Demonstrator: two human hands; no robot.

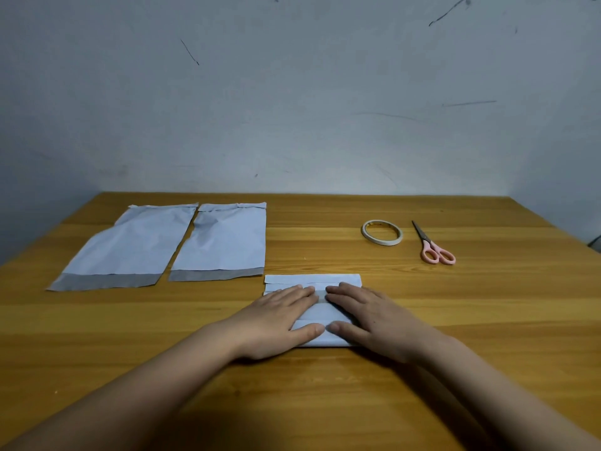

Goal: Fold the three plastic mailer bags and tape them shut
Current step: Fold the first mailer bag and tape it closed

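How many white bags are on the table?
3: two unfolded mailer bags lie flat side by side at the far left, and one folded mailer bag sits under both hands. None seems hidden.

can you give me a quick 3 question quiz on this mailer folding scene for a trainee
1. True or false: both hands press flat on the folded mailer.
2. How many mailers lie unfolded on the table?
A. one B. two C. three
3. Fill in: the pink-handled scissors lie to the right of the ______.

Key
1. True: the left hand and right hand lie on it with straight fingers.
2. B: the far-left mailer and the one beside it.
3. tape roll.
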